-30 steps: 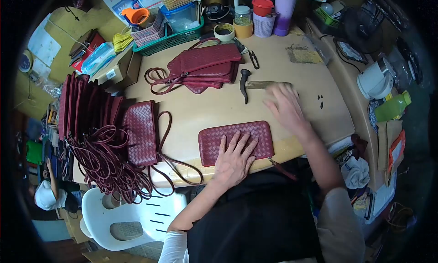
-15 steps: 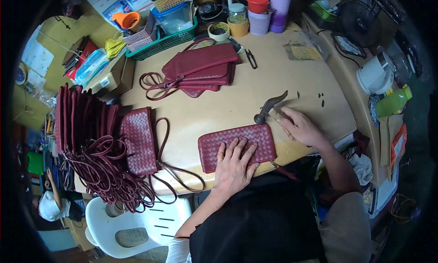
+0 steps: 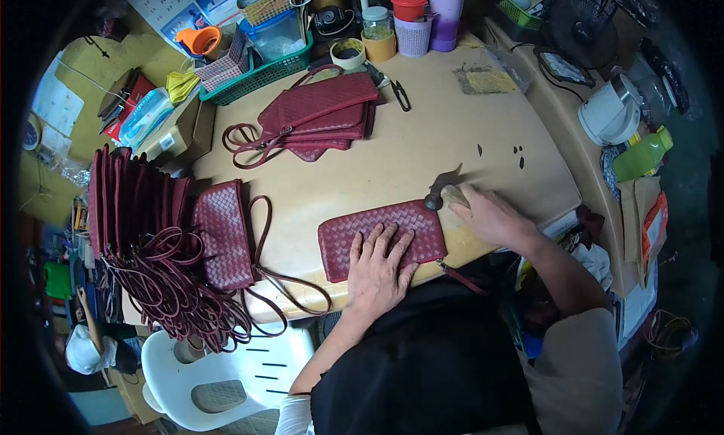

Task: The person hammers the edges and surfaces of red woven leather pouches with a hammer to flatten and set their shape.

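A dark red woven-leather wallet (image 3: pixel 337 243) lies flat near the table's front edge, with its zipper pull hanging at the lower right corner. My left hand (image 3: pixel 379 273) rests on it, fingers spread and pressed flat on the leather. Closed around the pale handle of a hammer (image 3: pixel 435 195) is my right hand (image 3: pixel 494 218). The dark hammer head meets the wallet's upper right corner, its curved claw pointing up and away. Part of the handle is hidden by my fingers.
Red woven pouches (image 3: pixel 324 111) are stacked at the back, beside small black snips (image 3: pixel 400 96). On the left are a pouch (image 3: pixel 224 235) and a row of pouches (image 3: pixel 136 201) with tangled straps. A white chair (image 3: pixel 162 375) stands front left. Another person (image 3: pixel 90 348) is far left.
My right hand has turned the hammer, bringing its head nearer the wallet's upper right corner. The whole view has shifted slightly. My left hand stays flat on the wallet.
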### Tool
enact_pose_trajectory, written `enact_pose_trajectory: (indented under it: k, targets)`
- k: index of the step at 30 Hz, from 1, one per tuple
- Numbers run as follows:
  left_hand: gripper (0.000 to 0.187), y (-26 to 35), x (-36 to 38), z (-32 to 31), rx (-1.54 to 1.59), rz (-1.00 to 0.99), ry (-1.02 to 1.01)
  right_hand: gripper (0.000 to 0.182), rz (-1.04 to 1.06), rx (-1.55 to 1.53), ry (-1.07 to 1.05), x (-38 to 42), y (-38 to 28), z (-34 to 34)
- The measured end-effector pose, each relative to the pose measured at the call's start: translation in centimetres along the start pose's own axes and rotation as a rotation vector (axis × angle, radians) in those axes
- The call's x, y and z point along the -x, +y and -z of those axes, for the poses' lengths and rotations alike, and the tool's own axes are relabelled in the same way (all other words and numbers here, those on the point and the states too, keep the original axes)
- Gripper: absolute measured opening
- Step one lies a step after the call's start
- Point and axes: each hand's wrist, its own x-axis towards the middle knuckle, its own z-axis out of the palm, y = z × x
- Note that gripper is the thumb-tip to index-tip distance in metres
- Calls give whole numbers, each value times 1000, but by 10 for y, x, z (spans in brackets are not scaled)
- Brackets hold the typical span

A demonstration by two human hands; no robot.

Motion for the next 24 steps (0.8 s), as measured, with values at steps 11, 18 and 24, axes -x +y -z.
enact_pose_trajectory:
  k: [11, 18, 24]
  targets:
    - [54, -3, 1, -1, 11, -5, 22, 39, 48, 91, -246, -1, -11, 15]
    - [53, -3, 1, 0, 14, -10, 18, 43, 127, 214, -222, -20, -11, 9]
    - [54, -10, 4, 3, 91, -12, 37, 46, 165, 101, -49, -28, -18, -17]
